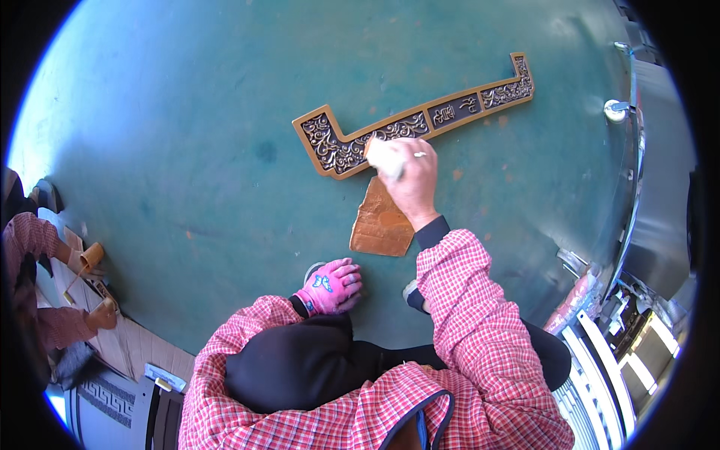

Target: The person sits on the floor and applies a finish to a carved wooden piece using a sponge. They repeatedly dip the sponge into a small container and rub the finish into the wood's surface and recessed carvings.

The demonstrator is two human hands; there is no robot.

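Note:
My right hand point(414, 176), bare with a ring on one finger, is closed round a white pad point(385, 159) with an orange-brown end. That end meets the lower edge of an ornate panel point(454, 111), dark with raised scrollwork and a gold-coloured border, bent at both ends. Just below lies a copper-coloured flat piece point(382, 222) with an uneven surface, its upper tip close to the panel. My left hand point(330, 286), in a pink glove with a butterfly print, rests by my knee with its fingers loosely laid out and nothing visible in it.
A wide green surface point(225, 150) lies under everything. At the left another person's hands hold a tan cup point(91, 258) and a thin stick. On the right stand white curved bars point(600, 375), a plastic-wrapped bundle point(576, 301) and a small white round fitting point(616, 111).

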